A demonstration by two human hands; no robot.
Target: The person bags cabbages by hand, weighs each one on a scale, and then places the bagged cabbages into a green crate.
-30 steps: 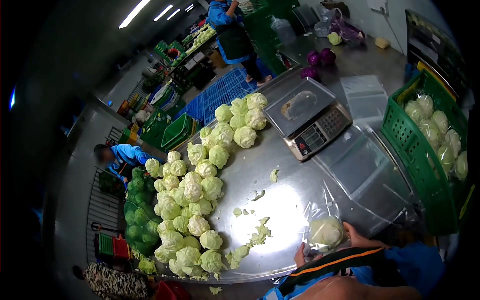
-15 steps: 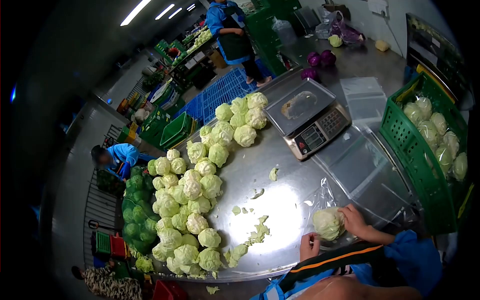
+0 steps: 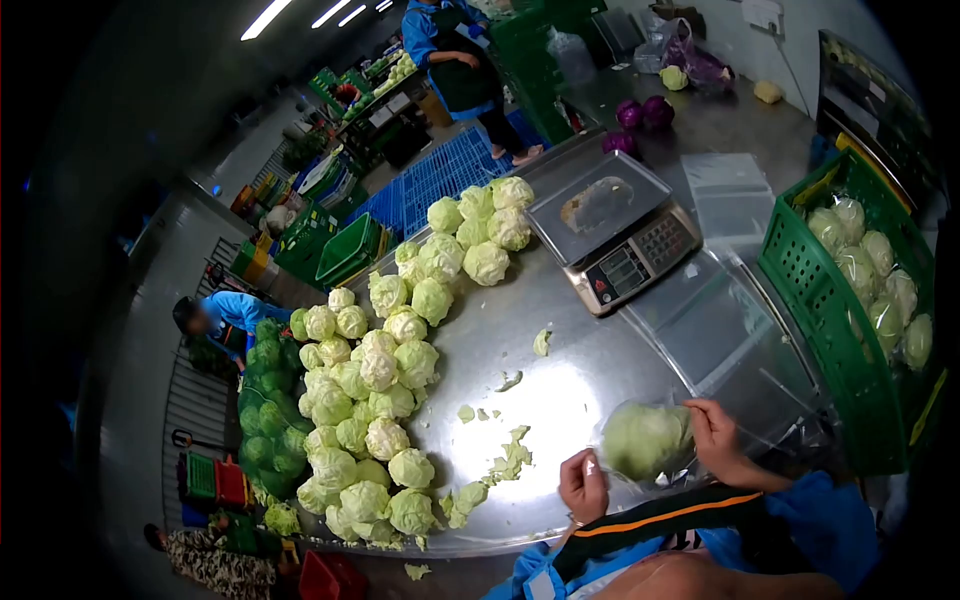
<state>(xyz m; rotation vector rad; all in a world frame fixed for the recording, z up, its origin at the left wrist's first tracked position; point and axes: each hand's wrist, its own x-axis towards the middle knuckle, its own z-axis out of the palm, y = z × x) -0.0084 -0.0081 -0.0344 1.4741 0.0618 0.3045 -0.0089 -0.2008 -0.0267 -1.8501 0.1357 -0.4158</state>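
At the front edge of the steel table, a cabbage (image 3: 640, 442) sits inside a transparent plastic bag (image 3: 612, 484); motion blurs it. My left hand (image 3: 585, 486) is closed in a pinch on the bag's near left side. On the right, my right hand (image 3: 716, 438) has its fingers pressed together on the bag's other side, close to the cabbage. Beyond them lies a stack of flat plastic bags (image 3: 708, 325). The weighing scale (image 3: 622, 235) stands farther back with a stained platform.
Many loose cabbages (image 3: 378, 368) cover the table's left side, with leaf scraps (image 3: 512, 455) beside them. A green crate (image 3: 835, 310) of wrapped cabbages stands right. Purple cabbages (image 3: 657, 112) lie at the back. One person (image 3: 455, 60) stands behind; another (image 3: 225, 315) bends at left.
My left hand has moved left and up, from low beside the cabbage to a pinch on the bag. The cabbage has shifted slightly left and looks blurred. My right hand stays near its place.
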